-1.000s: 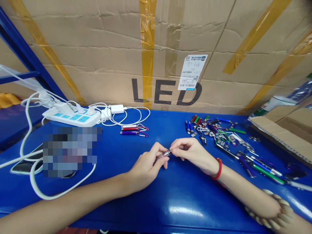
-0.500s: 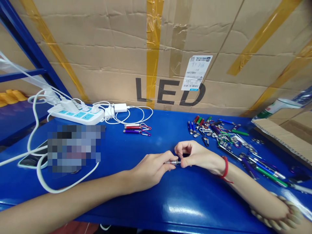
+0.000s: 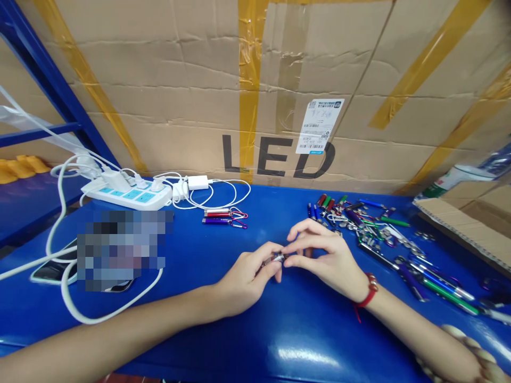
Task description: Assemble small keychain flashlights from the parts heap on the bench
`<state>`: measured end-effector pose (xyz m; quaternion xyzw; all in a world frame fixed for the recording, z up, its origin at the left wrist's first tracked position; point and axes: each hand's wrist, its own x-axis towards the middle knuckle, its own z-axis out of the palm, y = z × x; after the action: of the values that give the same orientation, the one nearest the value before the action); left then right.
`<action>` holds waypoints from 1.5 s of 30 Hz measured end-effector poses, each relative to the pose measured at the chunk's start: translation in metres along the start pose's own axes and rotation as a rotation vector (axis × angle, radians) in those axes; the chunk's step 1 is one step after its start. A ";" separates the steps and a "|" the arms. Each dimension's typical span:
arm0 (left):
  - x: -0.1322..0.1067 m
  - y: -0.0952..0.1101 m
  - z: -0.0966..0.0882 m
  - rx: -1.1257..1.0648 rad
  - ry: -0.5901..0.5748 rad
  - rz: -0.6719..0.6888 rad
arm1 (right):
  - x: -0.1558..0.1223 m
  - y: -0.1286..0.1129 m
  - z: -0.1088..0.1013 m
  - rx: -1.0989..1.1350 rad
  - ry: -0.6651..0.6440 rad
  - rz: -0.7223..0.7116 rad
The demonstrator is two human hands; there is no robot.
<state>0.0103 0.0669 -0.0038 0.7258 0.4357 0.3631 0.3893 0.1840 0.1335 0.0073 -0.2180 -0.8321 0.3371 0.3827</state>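
My left hand (image 3: 249, 274) is curled around a small silver keychain flashlight (image 3: 275, 259), gripping its body over the blue table (image 3: 255, 330). My right hand (image 3: 321, 255) meets it from the right, thumb and forefinger pinched on the flashlight's end, the other fingers lifted. A red bead bracelet (image 3: 369, 290) circles my right wrist. Both hands rest low, close to the tabletop.
A pile of coloured keychain flashlights and carabiner clips (image 3: 371, 229) lies right of my hands. Two finished flashlights (image 3: 223, 217) lie behind, near a white power strip (image 3: 128, 196) with chargers and cables. A large cardboard box (image 3: 255, 90) marked LED stands at the back.
My right hand has opened from a tight curl to a pinch with fingers raised. Both hands shifted slightly and the flashlight has turned between them. The view tilted a little downward.
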 end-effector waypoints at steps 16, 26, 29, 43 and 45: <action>-0.005 0.000 -0.002 0.227 -0.131 -0.048 | 0.002 -0.010 -0.018 -0.180 -0.181 -0.265; -0.005 -0.002 -0.001 0.276 -0.138 -0.023 | 0.001 -0.016 -0.013 -0.096 -0.168 -0.124; -0.004 -0.002 -0.001 0.202 -0.113 -0.032 | 0.002 -0.013 -0.011 -0.080 -0.121 -0.069; -0.003 0.000 0.000 0.117 -0.021 -0.018 | -0.001 -0.010 -0.006 -0.162 0.033 -0.134; -0.003 0.000 0.000 0.120 -0.020 -0.019 | -0.001 -0.010 -0.007 -0.176 0.017 -0.180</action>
<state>0.0091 0.0637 -0.0048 0.7474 0.4595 0.3252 0.3528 0.1891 0.1290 0.0179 -0.1781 -0.8715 0.2253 0.3976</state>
